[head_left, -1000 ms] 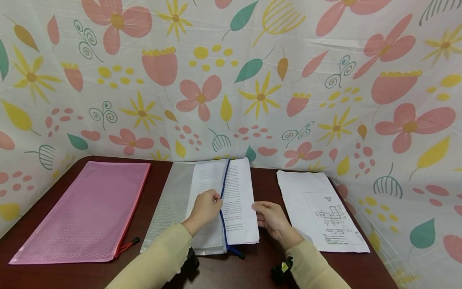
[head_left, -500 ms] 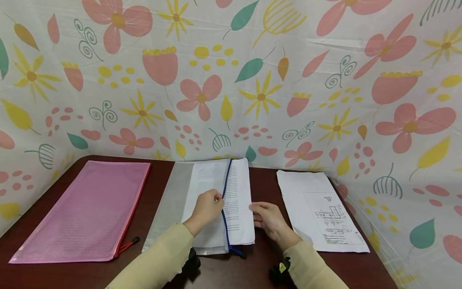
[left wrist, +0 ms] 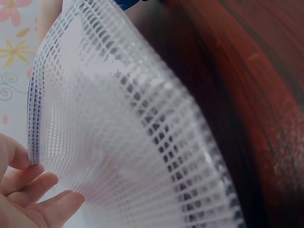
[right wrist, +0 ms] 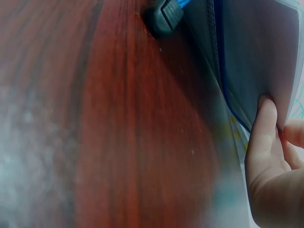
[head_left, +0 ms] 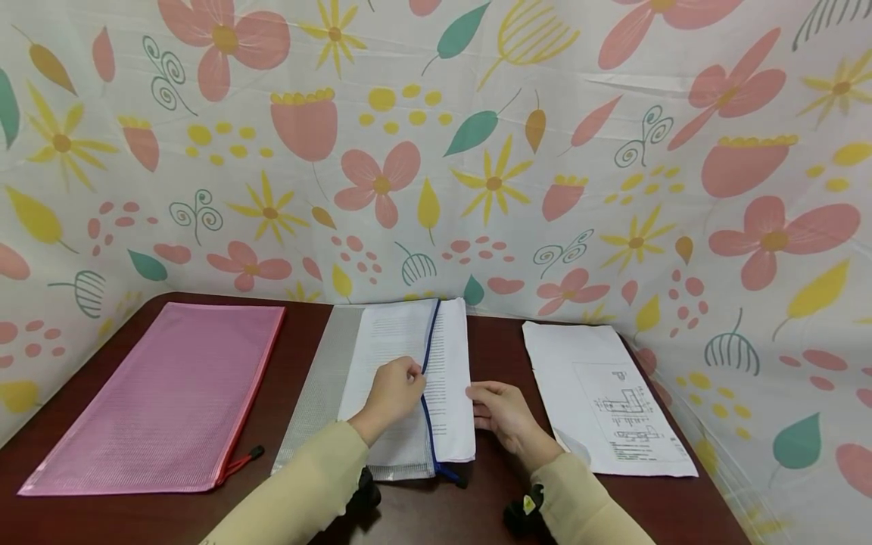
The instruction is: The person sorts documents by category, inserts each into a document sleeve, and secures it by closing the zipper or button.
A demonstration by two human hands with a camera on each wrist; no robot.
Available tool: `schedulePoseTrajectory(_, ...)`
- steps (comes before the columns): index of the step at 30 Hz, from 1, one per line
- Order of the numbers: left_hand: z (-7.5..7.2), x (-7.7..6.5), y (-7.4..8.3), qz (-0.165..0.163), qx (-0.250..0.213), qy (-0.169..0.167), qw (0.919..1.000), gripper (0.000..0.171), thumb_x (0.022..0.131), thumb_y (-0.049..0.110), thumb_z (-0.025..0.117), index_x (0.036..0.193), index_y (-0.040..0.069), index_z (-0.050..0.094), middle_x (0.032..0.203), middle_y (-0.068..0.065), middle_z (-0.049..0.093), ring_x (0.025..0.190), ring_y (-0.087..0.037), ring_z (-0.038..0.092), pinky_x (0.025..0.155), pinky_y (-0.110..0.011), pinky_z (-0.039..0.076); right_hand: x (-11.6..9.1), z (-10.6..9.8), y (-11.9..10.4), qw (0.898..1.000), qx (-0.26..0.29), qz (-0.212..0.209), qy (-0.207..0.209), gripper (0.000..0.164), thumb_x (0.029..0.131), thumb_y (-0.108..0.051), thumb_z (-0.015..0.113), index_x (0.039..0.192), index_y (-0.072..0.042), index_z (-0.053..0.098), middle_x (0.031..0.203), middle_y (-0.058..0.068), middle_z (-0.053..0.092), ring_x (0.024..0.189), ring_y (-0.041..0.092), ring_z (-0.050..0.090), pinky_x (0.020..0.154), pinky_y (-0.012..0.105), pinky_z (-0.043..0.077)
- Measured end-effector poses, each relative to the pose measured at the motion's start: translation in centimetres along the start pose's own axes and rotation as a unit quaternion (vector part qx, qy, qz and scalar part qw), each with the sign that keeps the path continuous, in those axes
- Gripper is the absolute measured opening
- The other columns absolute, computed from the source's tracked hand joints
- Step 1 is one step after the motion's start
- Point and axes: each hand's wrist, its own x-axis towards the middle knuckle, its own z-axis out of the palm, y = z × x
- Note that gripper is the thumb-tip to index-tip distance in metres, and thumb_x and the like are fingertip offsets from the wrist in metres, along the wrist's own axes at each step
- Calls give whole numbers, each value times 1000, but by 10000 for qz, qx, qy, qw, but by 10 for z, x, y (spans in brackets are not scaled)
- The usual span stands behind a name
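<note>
Floral-printed cloth point(head_left: 381, 68), with pink, yellow and green motifs on white, hangs behind and beside a dark reddish-brown desk point(head_left: 497, 341). Seen from head height, a person in cream sleeves works at its middle with both bare hands. Between them lies a stack of printed sheets point(head_left: 453, 378), partly inside a clear mesh zip pouch point(head_left: 320, 378). Its long axis runs away from the person, roughly alongside the pouch's blue zip edge point(head_left: 432, 333). More of the stack's width is inside than out; a strip of text shows to the right of the zip.

On the left hand point(head_left: 391, 397), the grip pinches the zip edge between thumb and fingers, lifting it at the open mouth. On the right hand point(head_left: 507, 415), the grip pinches the stack's outer long edge, thumb on one face, fingers behind. So the pouch mouth falls between the two hands, with the pouch body to the left of the right grip, and the right hand nearer the stack's free edge.

Well to the left lies a pink mesh zip pouch point(head_left: 157, 393) with red trim; to the right, separate sheets point(head_left: 593, 378) bearing a technical drawing
</note>
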Motion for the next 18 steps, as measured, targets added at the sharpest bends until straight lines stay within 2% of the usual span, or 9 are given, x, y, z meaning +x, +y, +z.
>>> schedulePoseTrajectory(7,-2,1,2,-110,-43,-38,9999,11,86,9,56,87,2,65,86,-12,68,69,-15,53,58,-24,44,0,4,-3,9999,-45,18,109,42,88,-13,63,121,11,55,83,5,71,70,13,68,61,29,56)
schedulePoseTrajectory(18,0,0,3,-142,-120,-146,9997,10,87,9,56,86,3,64,88,-12,68,70,-15,53,58,-24,43,4,10,-6,9980,35,-98,622,39,88,-14,64,121,5,58,81,4,70,67,14,67,58,29,55)
